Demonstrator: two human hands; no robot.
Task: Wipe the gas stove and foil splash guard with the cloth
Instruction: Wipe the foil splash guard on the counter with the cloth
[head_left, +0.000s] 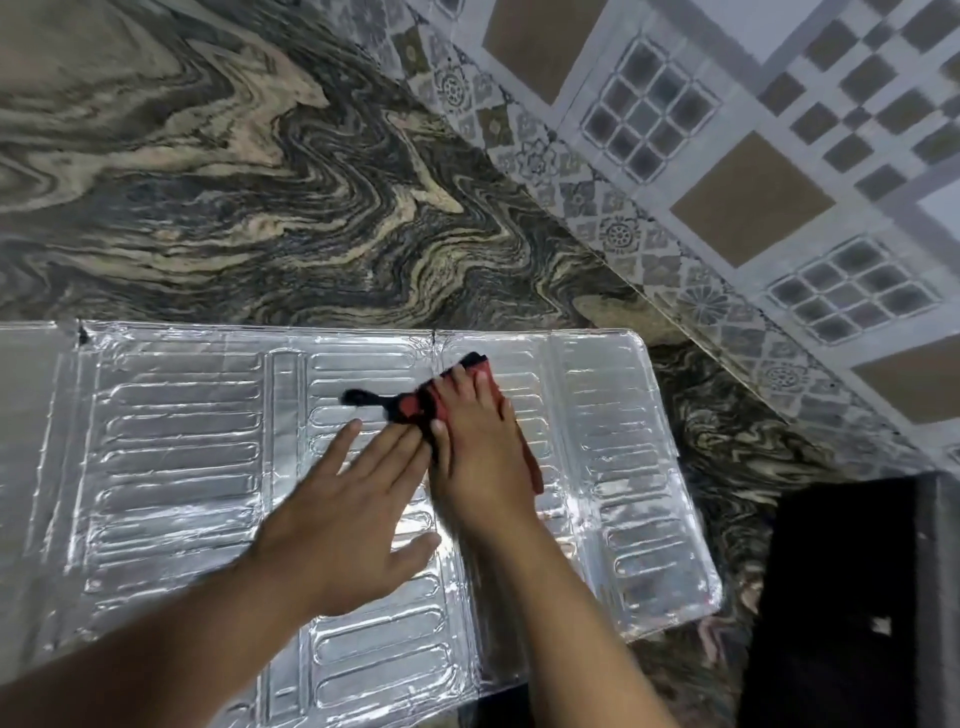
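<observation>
The silver foil splash guard (176, 447) lies flat and unfolded on the marbled stone counter, its ribbed panels facing up. A red and black cloth (410, 405) sits on the guard's middle panel near the far edge. My right hand (478, 447) presses flat on the cloth with straight fingers. Beside it to the left, my left hand (353, 509) rests flat on the foil, fingers spread, fingertips touching the cloth's edge. A black object at the lower right (841, 597) may be the gas stove; I cannot tell.
The grey and tan swirled counter (260, 182) stretches beyond the guard. A patterned tiled wall (753, 182) runs along the right side.
</observation>
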